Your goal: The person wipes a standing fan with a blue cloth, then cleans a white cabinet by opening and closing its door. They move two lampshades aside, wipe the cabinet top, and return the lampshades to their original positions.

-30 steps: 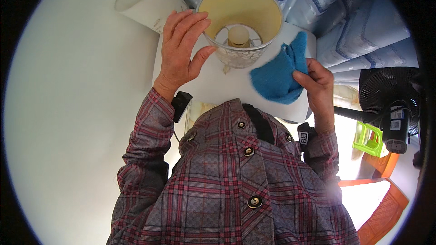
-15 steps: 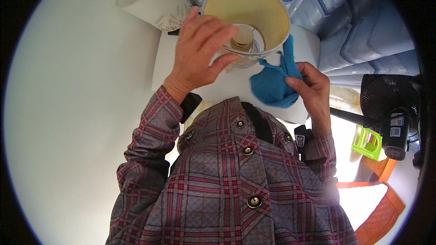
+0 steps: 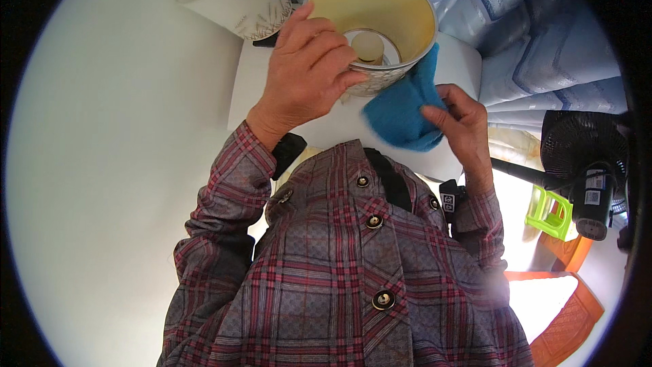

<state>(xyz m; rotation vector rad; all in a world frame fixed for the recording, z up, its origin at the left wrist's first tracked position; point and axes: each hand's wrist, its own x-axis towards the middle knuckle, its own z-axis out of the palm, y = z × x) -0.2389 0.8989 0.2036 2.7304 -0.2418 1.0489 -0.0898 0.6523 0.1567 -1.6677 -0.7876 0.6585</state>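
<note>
Left hand [image 3: 305, 71] clamps the lampshade [image 3: 380, 17] rim at nine o'clock on the white worktop [image 3: 326, 129]; it looks light and crushable. Right hand [image 3: 462, 126] fingers pinch the soft blue cloth [image 3: 397, 112] at five o'clock.

Both hands raised, grips seemingly closed

Two small white labels [image 3: 593, 188] with dark print, rectangular, stuck one above the other on the black fan motor housing [image 3: 592, 207], far right. One small white tag [image 3: 447, 202] on the black strap device below the right wrist.
</note>
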